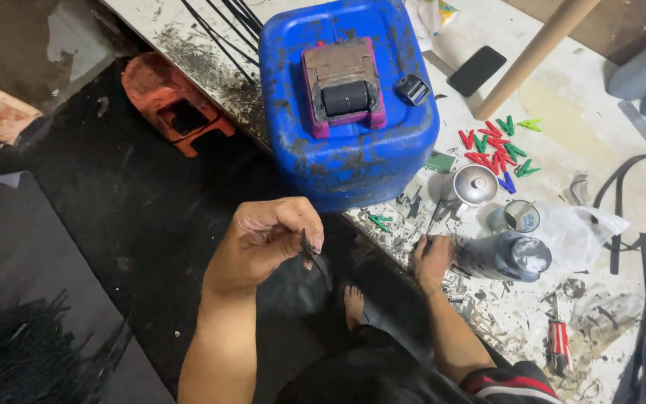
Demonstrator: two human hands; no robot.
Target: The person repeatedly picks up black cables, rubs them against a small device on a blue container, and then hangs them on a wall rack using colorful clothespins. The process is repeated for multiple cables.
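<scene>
My left hand (pixel 267 239) is raised in front of me, its fingers pinched on a thin black strip (pixel 315 259) that hangs down from the thumb. My right hand (pixel 433 260) rests low on the paint-stained white floor and grips the end of a dark grey bottle (pixel 506 256) lying on its side. My bare foot (pixel 353 305) shows between the two arms.
A big blue jerrycan (pixel 349 142) with a purple-framed roller on top stands ahead. Red, green and blue clips (pixel 499 144), a metal cup (pixel 474 185), a small tin (pixel 521 216), a clear plastic bag, a phone (pixel 476 70), a red-handled tool (pixel 558 340), a wooden pole and black rubber strips lie right. An orange stool (pixel 173 105) sits left.
</scene>
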